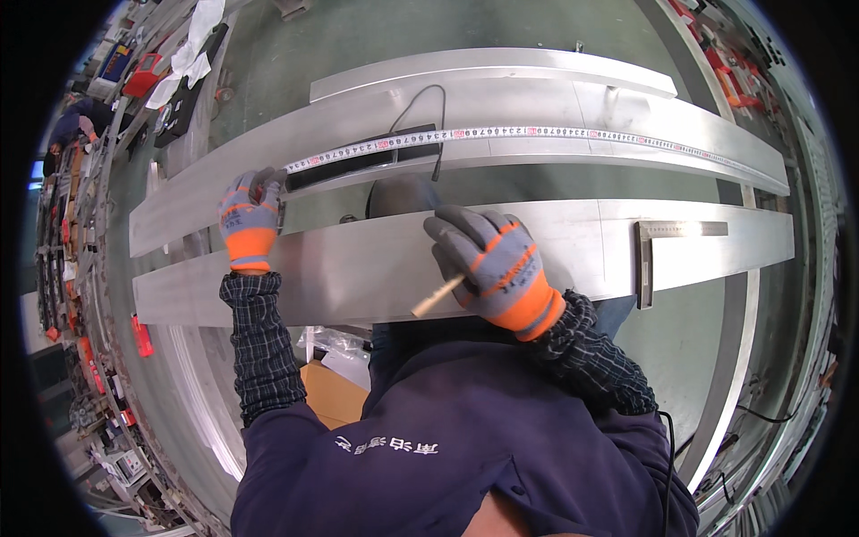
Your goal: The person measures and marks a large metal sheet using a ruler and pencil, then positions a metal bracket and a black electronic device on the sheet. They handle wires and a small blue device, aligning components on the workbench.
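Note:
My left hand (250, 217), in a grey and orange work glove, is closed at the left end of a tape measure (501, 132). The tape's white blade runs to the right along the far aluminium bar (528, 103); the fingers hide what lies at its left end. Above the nearer aluminium bar (358, 268), my right hand (492, 268), gloved alike, is closed round a pale, pencil-like wooden stick (437, 297), which points down and left. A metal try square (643, 259) lies across the right part of the nearer bar, its blade along the surface.
Another aluminium piece (492, 61) lies along the far edge. A dark slot with a black cable (394, 121) shows beneath the tape. Below the bars is a cardboard box (331, 394). Shelves with tools (89, 358) stand at left, and another person (80, 121) is there.

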`<state>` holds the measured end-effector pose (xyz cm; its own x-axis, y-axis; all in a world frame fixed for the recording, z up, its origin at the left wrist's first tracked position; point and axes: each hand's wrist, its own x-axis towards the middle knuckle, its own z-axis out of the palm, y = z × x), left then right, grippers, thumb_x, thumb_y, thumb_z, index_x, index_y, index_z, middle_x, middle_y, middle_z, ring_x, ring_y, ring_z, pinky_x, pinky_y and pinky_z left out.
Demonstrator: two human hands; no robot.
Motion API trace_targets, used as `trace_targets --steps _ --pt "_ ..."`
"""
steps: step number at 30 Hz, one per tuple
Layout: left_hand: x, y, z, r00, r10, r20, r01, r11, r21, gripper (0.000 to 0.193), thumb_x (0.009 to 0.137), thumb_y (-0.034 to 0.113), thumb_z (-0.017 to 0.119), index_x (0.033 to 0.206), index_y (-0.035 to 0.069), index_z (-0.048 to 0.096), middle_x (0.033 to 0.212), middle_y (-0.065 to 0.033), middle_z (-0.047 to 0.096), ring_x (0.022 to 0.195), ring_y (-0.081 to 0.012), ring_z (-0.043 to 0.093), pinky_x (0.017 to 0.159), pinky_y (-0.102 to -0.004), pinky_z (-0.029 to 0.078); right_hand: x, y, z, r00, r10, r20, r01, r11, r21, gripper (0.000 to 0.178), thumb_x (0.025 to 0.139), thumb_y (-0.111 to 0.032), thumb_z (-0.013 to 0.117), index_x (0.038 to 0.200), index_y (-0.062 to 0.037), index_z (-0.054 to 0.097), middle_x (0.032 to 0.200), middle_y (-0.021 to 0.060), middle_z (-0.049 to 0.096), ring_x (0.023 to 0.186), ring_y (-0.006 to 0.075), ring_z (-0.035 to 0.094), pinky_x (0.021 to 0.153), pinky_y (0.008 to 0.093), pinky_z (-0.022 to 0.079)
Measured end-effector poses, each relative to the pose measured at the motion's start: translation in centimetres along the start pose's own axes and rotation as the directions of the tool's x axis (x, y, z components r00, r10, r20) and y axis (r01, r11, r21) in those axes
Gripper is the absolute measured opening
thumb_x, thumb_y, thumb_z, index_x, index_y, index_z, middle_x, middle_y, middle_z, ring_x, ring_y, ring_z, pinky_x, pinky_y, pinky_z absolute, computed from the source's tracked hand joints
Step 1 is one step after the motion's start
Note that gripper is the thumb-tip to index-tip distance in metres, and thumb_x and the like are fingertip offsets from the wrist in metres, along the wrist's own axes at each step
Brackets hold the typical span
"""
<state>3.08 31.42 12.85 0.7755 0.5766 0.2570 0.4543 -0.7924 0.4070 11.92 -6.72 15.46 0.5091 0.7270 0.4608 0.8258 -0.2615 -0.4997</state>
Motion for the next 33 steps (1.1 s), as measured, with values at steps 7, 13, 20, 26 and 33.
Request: trace_targets --steps 7,13,20,26,33 --pt "-0.4 -1.2 0.8 0.974 0.166 -0.154 -0.141 0.977 0.160 0.023 0.091 0.029 0.075 0.109 0.016 0.079 0.100 -0.0061 0.074 0.088 -0.0270 0.069 0.094 -0.0421 0.050 2.2 3.2 -5.9 0.929 0.286 -0.236 -0.188 0.912 0.365 0.036 0.096 -0.011 0.060 0.128 0.0050 0.066 0.099 0.0175 0.075 0.081 0.0271 0.072 0.076 0.0359 0.057" --pt "-0.6 -2.1 1.4 0.969 0.129 -0.209 -0.119 0.991 0.062 0.024 0.087 0.025 0.079 0.108 0.013 0.078 0.103 -0.0068 0.075 0.088 -0.0264 0.069 0.086 -0.0404 0.054 6.0 5.4 -5.4 0.951 0.287 -0.118 -0.244 0.926 0.288 0.049 0.099 0.002 0.052 0.147 -0.0063 0.058 0.099 0.0094 0.073 0.087 0.0157 0.071 0.082 0.0264 0.056" --pt "-0.9 -0.7 0.6 0.977 0.114 -0.181 -0.116 0.993 0.003 0.022 0.090 0.013 0.077 0.111 0.007 0.079 0.109 -0.0119 0.076 0.095 -0.0302 0.072 0.088 -0.0384 0.057 10.2 6.2 2.0 0.995 0.016 0.100 -0.007 0.996 -0.089 0.073 0.087 -0.033 0.080 0.150 -0.0141 0.050 0.120 0.0148 0.072 0.115 0.0363 0.065 0.101 0.0473 0.047" --pt "-0.8 -2.4 1.6 0.961 0.132 -0.243 -0.133 0.991 0.014 0.023 0.086 0.023 0.078 0.108 0.018 0.080 0.100 -0.0030 0.076 0.086 -0.0238 0.068 0.090 -0.0392 0.051 11.2 6.8 4.7 0.947 0.121 0.296 -0.035 0.960 -0.279 0.077 0.083 -0.035 0.082 0.150 -0.0140 0.049 0.123 0.0163 0.072 0.121 0.0351 0.064 0.111 0.0473 0.042" --pt "-1.1 -0.7 0.4 0.983 0.077 -0.164 -0.071 0.997 0.039 0.022 0.089 0.014 0.077 0.110 0.009 0.079 0.107 -0.0095 0.077 0.090 -0.0265 0.072 0.086 -0.0386 0.056 10.1 9.2 3.0 0.981 0.124 0.147 -0.114 0.991 -0.074 0.072 0.081 -0.026 0.086 0.145 -0.0167 0.054 0.119 0.0066 0.077 0.114 0.0345 0.069 0.108 0.0465 0.046"
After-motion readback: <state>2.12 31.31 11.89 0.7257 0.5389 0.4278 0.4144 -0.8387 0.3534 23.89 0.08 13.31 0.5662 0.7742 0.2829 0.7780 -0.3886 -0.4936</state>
